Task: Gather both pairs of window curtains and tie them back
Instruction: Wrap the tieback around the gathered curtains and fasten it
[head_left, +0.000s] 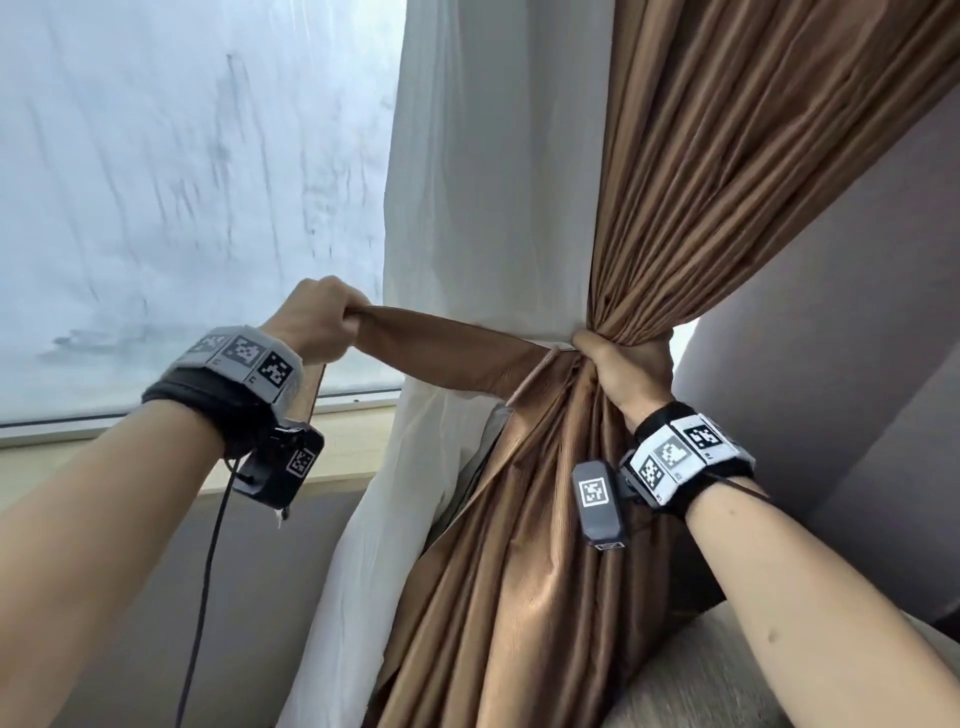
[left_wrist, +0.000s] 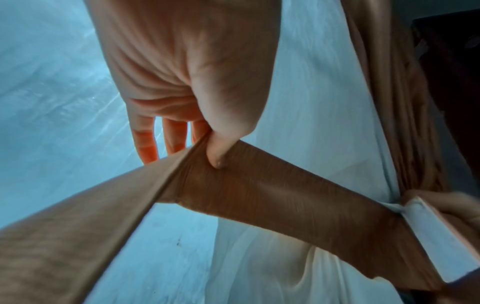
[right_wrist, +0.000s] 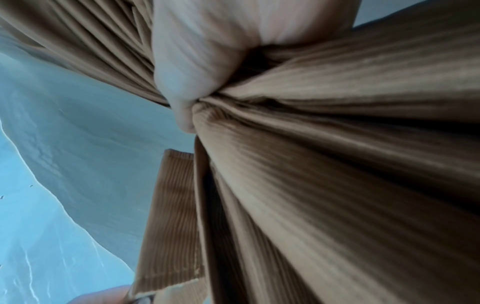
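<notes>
Left hand (head_left: 316, 321): your fingers pinch the tie-back band (head_left: 447, 347), pulled taut.
Right hand (head_left: 626, 366): clenched round the bunched brown curtain (head_left: 524, 571).
White curtain (head_left: 483, 208): apparently behind the band.

window (head_left: 182, 182): streaked, pale daylight | sill (head_left: 337, 457): light wood | wall (head_left: 831, 338): grey, right

Bare forearms, black wristbands (head_left: 218, 410) carrying checkered marker blocks (head_left: 680, 457).
</notes>
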